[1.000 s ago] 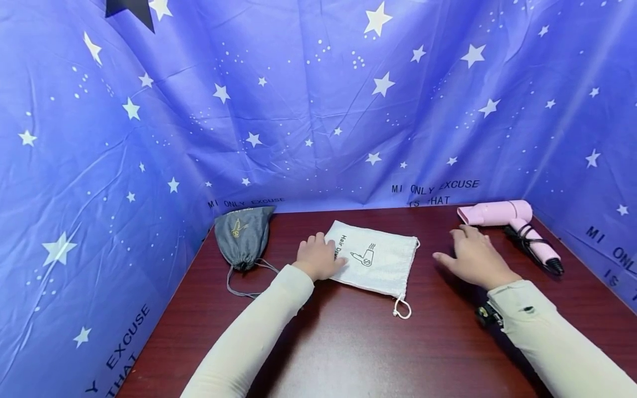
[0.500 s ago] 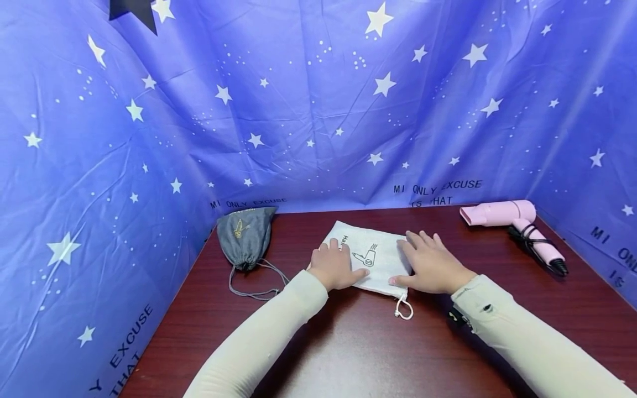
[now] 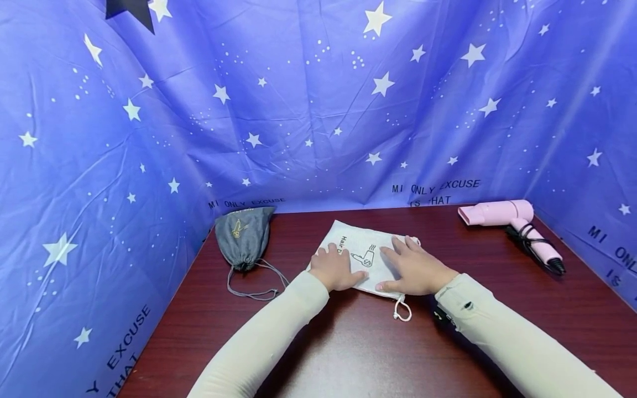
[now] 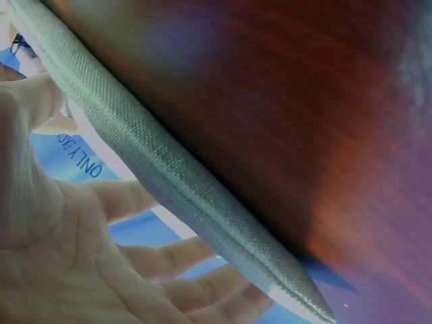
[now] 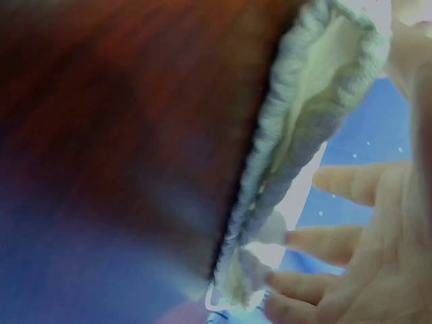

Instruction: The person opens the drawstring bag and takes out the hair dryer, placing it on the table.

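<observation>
A white drawstring bag printed with a hair dryer outline lies flat on the dark red table. My left hand rests on its left part with the fingers spread; in the left wrist view the fingertips touch the upper face of the bag near its seam. On the right part rests my right hand, fingers extended. The right wrist view shows the gathered bag mouth gaping slightly beside that hand. A white cord loop hangs from the bag's lower right corner.
At the back left lies a grey drawstring bag, its cords trailing toward my left sleeve. A pink hair dryer with its black cord wrapped round the handle lies at the back right. A blue star-patterned cloth encloses the table.
My right hand has moved left from the bare table onto the white bag. The left hand has shifted slightly to the right over it. Both other items stay where they were.
</observation>
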A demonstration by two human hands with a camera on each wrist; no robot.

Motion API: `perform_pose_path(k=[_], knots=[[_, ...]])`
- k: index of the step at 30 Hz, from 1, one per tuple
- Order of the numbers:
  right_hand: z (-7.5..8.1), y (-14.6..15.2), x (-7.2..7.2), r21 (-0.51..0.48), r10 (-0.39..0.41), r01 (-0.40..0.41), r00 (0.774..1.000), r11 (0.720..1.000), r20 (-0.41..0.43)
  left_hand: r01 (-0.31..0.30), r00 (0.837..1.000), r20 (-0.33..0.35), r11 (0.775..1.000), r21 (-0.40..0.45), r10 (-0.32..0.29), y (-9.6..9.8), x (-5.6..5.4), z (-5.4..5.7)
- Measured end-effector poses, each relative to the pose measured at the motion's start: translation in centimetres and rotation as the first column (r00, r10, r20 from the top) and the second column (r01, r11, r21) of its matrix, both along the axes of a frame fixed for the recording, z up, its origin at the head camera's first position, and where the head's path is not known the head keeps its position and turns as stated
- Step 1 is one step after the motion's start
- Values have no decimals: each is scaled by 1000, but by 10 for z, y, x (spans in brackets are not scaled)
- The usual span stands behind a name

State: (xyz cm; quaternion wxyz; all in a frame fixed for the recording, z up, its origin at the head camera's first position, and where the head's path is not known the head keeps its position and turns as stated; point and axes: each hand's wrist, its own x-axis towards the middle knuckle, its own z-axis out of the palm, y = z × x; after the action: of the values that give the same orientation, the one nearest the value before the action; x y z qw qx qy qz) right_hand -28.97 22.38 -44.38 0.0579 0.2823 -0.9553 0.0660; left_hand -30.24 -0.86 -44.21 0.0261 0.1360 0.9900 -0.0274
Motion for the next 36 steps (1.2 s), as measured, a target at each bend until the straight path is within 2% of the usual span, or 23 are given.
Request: perform_pose_path(k=[5, 11, 18, 25, 30, 36], knots=[[1, -4, -5, -13, -7, 8, 997, 1000, 73, 2, 1000, 10, 1000, -1, -2, -3, 1, 2], [0, -10, -7, 37, -52, 46, 983, 998, 176, 3, 1000, 31, 1000, 13, -4, -4, -1, 1], [4, -19, -11, 47, -93, 86, 982, 995, 162, -1, 1000, 20, 1000, 15, 0, -3, -7, 3], [6, -23, -12, 28, -158, 156, 965, 987, 207, 1, 999, 32, 999, 32, -2, -2, -10, 10], [5, -22, -8, 35, -199, 196, 951, 980, 236, 0, 999, 32, 999, 35, -1, 0, -11, 6], [-2, -13, -2, 34, -219, 217, 949, 976, 228, 13, 1000, 28, 1000, 14, -14, 9, -11, 3]])
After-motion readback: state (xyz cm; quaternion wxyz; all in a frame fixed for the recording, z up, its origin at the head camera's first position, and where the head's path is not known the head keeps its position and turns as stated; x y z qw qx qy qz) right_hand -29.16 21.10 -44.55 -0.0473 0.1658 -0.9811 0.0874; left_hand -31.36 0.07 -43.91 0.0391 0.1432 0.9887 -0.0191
